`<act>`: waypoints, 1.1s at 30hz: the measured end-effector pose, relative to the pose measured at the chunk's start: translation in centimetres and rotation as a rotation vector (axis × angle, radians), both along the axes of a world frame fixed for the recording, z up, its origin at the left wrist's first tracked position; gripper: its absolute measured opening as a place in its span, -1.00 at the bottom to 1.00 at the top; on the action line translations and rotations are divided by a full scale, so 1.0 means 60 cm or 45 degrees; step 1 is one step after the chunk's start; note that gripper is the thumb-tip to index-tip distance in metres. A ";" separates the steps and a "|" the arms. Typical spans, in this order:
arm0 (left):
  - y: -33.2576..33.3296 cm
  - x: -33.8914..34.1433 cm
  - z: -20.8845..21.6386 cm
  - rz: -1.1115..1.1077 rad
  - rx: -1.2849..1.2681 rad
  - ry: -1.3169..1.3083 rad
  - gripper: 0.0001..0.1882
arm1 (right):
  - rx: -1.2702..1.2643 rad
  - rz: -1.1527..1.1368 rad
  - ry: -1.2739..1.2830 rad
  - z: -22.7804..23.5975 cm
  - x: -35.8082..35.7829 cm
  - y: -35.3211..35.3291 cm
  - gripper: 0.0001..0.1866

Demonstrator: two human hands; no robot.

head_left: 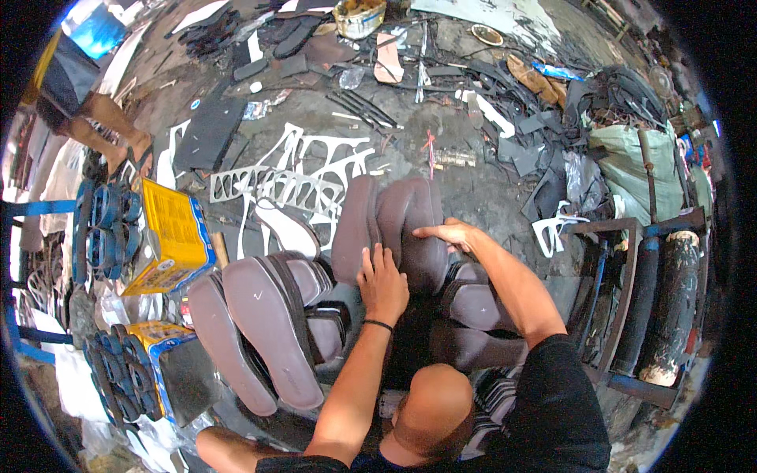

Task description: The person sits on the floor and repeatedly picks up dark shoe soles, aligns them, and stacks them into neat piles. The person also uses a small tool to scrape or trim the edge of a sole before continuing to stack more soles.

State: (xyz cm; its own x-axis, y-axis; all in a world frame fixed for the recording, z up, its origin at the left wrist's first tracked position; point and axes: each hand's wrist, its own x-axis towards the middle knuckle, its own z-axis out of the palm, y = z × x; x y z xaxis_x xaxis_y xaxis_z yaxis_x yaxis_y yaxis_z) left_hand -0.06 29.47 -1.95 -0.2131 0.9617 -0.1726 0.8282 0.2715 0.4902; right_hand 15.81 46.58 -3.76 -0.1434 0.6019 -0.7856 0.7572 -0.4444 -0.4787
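Brown shoe soles stand upright before me: one sole (356,206) at the left and a curved bundle of soles (400,206) beside it. My left hand (384,285) lies against their lower part with its fingers stretched out. At the right edge of the bundle, my right hand (456,234) grips a sole, the thumb side on its face and the other fingers partly hidden behind. Left of my left forearm lean stacks of long brown soles (272,323). More stacked soles (477,307) lie under my right forearm.
White cut-out scrap sheets (292,185) litter the floor ahead. Yellow boxes (169,236) with blue-black sandals (106,229) stand at the left, near another person's feet (130,150). A metal frame (631,299) with rollers and a pale green sack (639,169) are at the right.
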 end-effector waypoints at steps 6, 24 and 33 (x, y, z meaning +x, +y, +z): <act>-0.013 -0.016 -0.016 0.109 0.024 0.003 -0.19 | -0.127 -0.021 0.092 -0.015 -0.025 -0.012 0.12; 0.027 -0.066 0.447 -0.575 0.050 -1.907 -0.49 | 1.156 -0.311 0.932 0.434 -0.066 -0.329 -0.17; -0.202 0.030 0.388 -0.678 0.133 -1.630 -0.41 | 0.648 -0.568 1.241 0.377 0.032 -0.656 0.05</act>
State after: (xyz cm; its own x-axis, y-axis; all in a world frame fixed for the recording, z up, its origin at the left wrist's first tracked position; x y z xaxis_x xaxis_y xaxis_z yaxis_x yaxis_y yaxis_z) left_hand 1.73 17.33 21.35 0.4286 0.8968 0.1095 -0.2165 -0.0157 0.9762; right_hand 17.73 7.24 18.87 -0.2469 0.9620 -0.1170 -0.1980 -0.1682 -0.9657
